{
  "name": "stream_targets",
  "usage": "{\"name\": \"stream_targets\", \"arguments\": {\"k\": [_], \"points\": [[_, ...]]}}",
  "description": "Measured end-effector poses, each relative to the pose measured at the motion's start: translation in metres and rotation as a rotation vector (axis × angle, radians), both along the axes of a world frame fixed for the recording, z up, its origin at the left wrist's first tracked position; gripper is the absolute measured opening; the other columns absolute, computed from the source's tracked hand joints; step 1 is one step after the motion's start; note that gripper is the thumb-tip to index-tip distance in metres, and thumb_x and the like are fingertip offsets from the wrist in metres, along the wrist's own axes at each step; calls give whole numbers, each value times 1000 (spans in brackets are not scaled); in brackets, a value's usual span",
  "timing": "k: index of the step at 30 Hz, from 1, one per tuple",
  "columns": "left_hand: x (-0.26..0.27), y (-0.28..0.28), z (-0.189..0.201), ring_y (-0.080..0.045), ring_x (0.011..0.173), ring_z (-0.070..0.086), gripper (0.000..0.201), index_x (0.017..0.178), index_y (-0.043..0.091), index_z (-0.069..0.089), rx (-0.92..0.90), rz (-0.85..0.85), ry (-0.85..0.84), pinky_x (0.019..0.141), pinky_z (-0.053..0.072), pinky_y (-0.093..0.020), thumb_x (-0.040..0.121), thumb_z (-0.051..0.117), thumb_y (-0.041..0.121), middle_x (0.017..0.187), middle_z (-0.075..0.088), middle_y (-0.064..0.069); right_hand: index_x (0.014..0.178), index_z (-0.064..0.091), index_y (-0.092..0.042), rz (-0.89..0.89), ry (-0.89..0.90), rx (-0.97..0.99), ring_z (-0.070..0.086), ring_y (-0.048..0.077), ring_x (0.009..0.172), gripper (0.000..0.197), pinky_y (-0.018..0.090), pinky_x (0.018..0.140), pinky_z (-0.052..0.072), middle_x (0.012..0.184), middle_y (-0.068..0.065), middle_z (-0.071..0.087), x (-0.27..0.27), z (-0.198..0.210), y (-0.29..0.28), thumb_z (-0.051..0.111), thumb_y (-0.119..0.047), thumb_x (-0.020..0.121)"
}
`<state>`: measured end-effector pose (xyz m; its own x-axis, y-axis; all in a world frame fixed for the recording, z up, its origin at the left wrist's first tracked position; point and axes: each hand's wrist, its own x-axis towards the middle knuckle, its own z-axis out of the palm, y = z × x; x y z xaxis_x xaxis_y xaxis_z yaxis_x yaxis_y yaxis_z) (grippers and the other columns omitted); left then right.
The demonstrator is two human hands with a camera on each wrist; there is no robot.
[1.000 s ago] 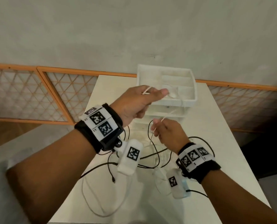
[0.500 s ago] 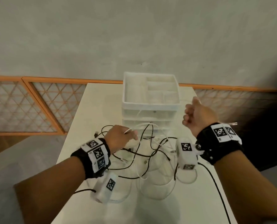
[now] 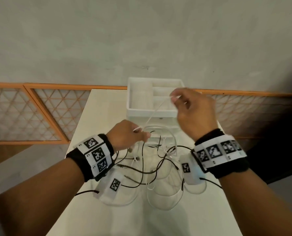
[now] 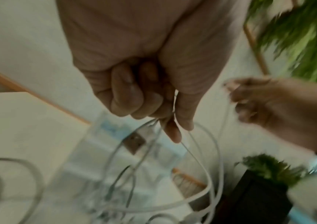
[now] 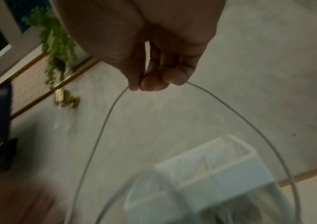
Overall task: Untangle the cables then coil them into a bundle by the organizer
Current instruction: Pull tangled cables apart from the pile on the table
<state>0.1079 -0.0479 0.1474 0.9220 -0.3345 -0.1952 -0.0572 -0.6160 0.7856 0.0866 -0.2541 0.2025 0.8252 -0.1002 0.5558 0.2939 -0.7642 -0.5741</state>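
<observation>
We note the white cable point(image 3: 156, 109) as thin, smooth plastic sheath; black cables point(image 3: 142, 171) look matt. The organizer point(image 3: 140, 99) is white matt plastic. The bench point(image 3: 97, 113) top is smooth, pale, low sheen. The wall point(image 3: 141, 40) looks like rough matt plaster. Wrist bands point(image 3: 77, 157) are black cloth.

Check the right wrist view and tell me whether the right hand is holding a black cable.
No: the right hand pinches a thin white cable, which loops down on both sides of its fingers.
</observation>
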Motion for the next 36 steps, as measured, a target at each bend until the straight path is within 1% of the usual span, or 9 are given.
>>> {"name": "stream_targets", "arguments": {"k": [3, 8, 15, 20, 24, 28, 30, 33, 36], "points": [[-7, 21, -36, -12, 46, 45, 39, 66, 19, 73, 108, 28, 79, 49, 35, -21, 91, 62, 48, 58, 53, -4, 101, 68, -22, -154, -70, 140, 55, -8, 63, 10, 2, 62, 38, 76, -8, 65, 7, 15, -27, 58, -21, 99], [-13, 32, -29, -9, 39, 25, 49, 68, 11, 67, -61, 82, 157, 41, 25, -19, 91, 57, 54, 46, 30, 8, 101, 57, -21, -274, 147, 74, 60, 23, 70, 29, 35, 69, 49, 72, 4, 66, 18, -5, -55, 55, -49, 97], [9, 49, 10, -15, 51, 21, 55, 64, 17, 50, -307, 218, 163, 53, 25, -27, 87, 52, 66, 55, 25, 5, 89, 60, -16, -424, 460, 8, 56, 31, 85, 35, 35, 75, 41, 96, 11, 69, 31, -44, -97, 43, -46, 97], [3, 34, -18, -9, 51, 34, 52, 70, 14, 55, -157, 146, 166, 52, 29, -21, 95, 45, 58, 57, 47, 6, 94, 66, -23, -358, 250, 338, 67, 30, 86, 47, 44, 87, 53, 85, -2, 71, 40, -25, -89, 31, -53, 101], [-3, 26, -38, -2, 57, 46, 49, 74, 12, 55, -115, 79, 147, 58, 36, -16, 101, 37, 49, 70, 55, 0, 92, 63, -37, -359, 179, 373, 68, 36, 99, 52, 50, 96, 51, 102, 0, 73, 55, -14, -101, 22, -69, 90], [-4, 26, -55, -15, 72, 52, 46, 80, 16, 55, -188, 170, 314, 69, 46, -33, 100, 36, 53, 72, 51, 0, 105, 64, -29, -380, 172, 422, 70, 27, 80, 43, 40, 79, 57, 106, 3, 71, 69, -18, -112, 30, -54, 99], [-4, 26, -58, -17, 64, 51, 44, 84, 15, 56, -288, 250, 399, 59, 48, -31, 100, 39, 52, 68, 44, 1, 125, 58, -27, -348, 181, 400, 70, 14, 65, 35, 27, 67, 53, 118, 6, 68, 74, -26, -114, 34, -41, 104], [0, 23, -52, -10, 47, 32, 40, 88, 10, 54, -368, 308, 356, 43, 28, -21, 102, 40, 45, 64, 34, 2, 145, 37, -43, -242, 282, 348, 72, 16, 100, 52, 38, 88, 57, 145, 1, 53, 69, -46, -122, 45, -17, 100], [7, 20, -36, -7, 39, 22, 39, 86, 8, 55, -378, 309, 252, 41, 17, -16, 104, 40, 39, 57, 32, 4, 155, 21, -39, -222, 629, -42, 41, 26, 141, 84, 41, 114, 37, 161, 6, 30, 56, -73, -129, 56, -5, 87]]}}
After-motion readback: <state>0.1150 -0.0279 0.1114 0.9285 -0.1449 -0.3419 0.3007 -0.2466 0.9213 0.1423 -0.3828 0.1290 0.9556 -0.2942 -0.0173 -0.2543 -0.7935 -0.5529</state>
